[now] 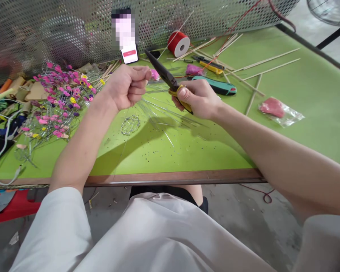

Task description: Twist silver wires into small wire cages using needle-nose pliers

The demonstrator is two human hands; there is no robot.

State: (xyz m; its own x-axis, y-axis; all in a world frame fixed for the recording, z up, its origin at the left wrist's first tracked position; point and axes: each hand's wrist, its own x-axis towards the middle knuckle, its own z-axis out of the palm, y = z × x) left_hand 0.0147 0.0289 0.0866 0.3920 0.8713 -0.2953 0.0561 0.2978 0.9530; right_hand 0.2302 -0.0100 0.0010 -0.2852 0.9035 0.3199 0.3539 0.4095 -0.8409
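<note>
My left hand (129,86) is raised over the table, fingers curled and thumb pressed to the forefinger. Whatever may be pinched there is too thin to make out. My right hand (200,99) grips a pair of scissors (166,73) with dark blades and yellow handles. The blades look closed together and point up and left, past the left fingertips. Below the hands, thin silvery wires (155,107) fan out over the green tabletop. A small round piece of twisted wire (130,125) lies under my left hand, with tiny dark bits scattered near it.
Pink, purple and yellow pieces on wire stems (61,94) crowd the left. A phone (129,53) leans on the perforated metal panel (82,30). Behind are a red spool (179,44) and thin sticks (268,60). A green-handled tool (215,86) and a bagged pink lump (273,107) lie right.
</note>
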